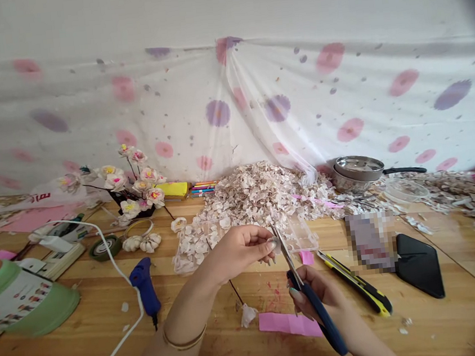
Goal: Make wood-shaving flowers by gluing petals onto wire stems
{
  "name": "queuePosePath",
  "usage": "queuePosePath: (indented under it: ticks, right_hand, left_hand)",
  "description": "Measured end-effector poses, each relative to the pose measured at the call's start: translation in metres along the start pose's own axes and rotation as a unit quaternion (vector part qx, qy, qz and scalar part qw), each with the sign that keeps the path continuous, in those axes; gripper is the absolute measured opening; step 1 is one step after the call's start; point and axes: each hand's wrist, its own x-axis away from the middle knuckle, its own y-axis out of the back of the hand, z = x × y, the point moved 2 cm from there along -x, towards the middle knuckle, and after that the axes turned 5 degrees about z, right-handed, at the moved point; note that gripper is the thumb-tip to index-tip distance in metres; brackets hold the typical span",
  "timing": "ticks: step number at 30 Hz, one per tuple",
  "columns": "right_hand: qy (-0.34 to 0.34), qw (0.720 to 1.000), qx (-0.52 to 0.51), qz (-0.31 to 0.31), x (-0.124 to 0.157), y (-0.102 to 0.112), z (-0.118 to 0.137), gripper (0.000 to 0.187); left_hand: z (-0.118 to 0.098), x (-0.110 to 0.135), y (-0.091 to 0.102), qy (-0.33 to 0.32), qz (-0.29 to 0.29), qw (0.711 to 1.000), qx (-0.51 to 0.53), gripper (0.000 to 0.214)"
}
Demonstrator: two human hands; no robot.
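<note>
My left hand [245, 251] pinches a small pale petal-like piece [276, 245] between thumb and fingers, above the table. In my right hand [318, 297] are scissors [314, 300] with dark blue handles, their blades pointing up and away, right beside the pinched piece. Whether the blades touch it I cannot tell. Below my hands a pink paper strip [289, 324] lies on the wood, next to a white flower on a dark stem [248, 315]. Behind my left hand sits a clear compartment box [183, 266] with pale petals in it.
A large heap of pale petals [251, 190] rises behind the box. On the right lie a yellow-black utility knife [357, 284], a black phone-like slab [420, 266] and a pan [359, 168]. Leftward are a blue glue gun [146, 289], its white cord, a green container [34, 304] and finished flowers [116, 179].
</note>
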Motion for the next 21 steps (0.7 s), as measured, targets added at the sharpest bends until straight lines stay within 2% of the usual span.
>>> queuePosePath:
  ticks: [8,14,21]
  right_hand:
    - [-0.020,0.999,-0.013,0.046,0.002,0.004,0.001,0.044]
    - [-0.030,0.999,-0.002,0.040,0.004,0.007,0.003,0.047]
    - [-0.068,0.995,0.056,0.049,0.006,0.011,0.012,0.051]
  left_hand:
    - [-0.001,0.001,-0.003,-0.004,0.000,1.000,-0.008,0.021]
    - [-0.002,0.001,-0.003,-0.002,-0.005,1.000,-0.014,0.024]
    - [-0.003,0.001,-0.002,0.002,0.014,1.000,-0.012,0.023]
